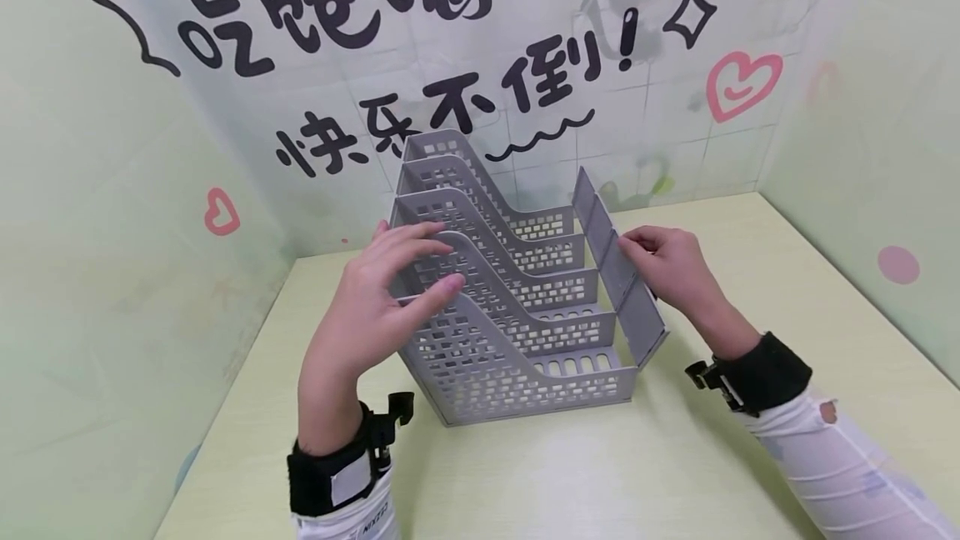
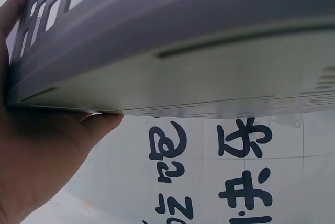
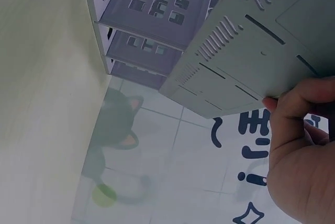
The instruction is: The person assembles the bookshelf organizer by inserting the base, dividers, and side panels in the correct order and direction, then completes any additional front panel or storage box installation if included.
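Observation:
A grey plastic file holder stands on the table, with several upright slots and perforated, sloping dividers. My left hand holds its tall left end, fingers lying over the divider tops and thumb toward the near side. In the left wrist view that hand curves about a corner of the holder. With thumb and fingers, my right hand pinches the outer edge of a long grey panel at the low right end. The panel leans outward there, its ribbed, slotted face showing in the right wrist view.
The pale wooden table extends around the holder. Behind it hangs a printed wall sheet with large dark characters and a pink heart. Side walls flank the table. Black straps with camera mounts circle both wrists.

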`<state>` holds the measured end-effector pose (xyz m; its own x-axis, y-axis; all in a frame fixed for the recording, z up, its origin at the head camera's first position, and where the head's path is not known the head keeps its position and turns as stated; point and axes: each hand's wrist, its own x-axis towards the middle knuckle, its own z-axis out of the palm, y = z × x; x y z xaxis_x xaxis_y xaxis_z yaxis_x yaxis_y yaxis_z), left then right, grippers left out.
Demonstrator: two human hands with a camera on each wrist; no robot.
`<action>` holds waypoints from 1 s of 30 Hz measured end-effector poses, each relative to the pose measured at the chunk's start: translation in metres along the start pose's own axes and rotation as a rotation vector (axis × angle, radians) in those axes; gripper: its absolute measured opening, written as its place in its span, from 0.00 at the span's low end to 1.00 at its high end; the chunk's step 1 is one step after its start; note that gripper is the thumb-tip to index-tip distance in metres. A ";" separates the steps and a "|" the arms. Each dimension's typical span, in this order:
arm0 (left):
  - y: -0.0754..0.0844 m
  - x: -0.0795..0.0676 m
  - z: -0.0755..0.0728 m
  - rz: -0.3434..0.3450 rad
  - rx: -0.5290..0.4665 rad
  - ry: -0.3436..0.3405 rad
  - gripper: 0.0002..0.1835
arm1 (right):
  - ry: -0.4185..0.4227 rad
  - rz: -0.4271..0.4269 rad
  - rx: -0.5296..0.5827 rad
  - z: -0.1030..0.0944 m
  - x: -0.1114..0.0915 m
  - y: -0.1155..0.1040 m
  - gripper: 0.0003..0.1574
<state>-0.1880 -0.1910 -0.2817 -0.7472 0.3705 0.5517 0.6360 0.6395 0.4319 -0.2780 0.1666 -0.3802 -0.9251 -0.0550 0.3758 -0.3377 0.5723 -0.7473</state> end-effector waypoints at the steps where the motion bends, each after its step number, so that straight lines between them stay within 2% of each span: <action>1: 0.000 0.000 0.000 0.000 0.000 -0.001 0.18 | -0.003 -0.004 -0.005 0.000 0.001 0.000 0.18; 12: 0.000 0.000 0.001 0.011 -0.007 0.009 0.17 | -0.128 0.054 -0.003 -0.003 0.010 -0.012 0.21; 21: 0.002 0.003 0.001 0.015 -0.008 0.005 0.18 | -0.087 0.045 -0.050 -0.010 0.009 -0.015 0.21; 30: 0.001 0.001 0.001 -0.002 -0.004 0.003 0.18 | -0.112 0.050 -0.037 -0.006 0.010 -0.015 0.21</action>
<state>-0.1885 -0.1895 -0.2811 -0.7477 0.3672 0.5533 0.6354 0.6378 0.4354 -0.2812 0.1622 -0.3626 -0.9548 -0.1155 0.2740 -0.2863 0.6059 -0.7423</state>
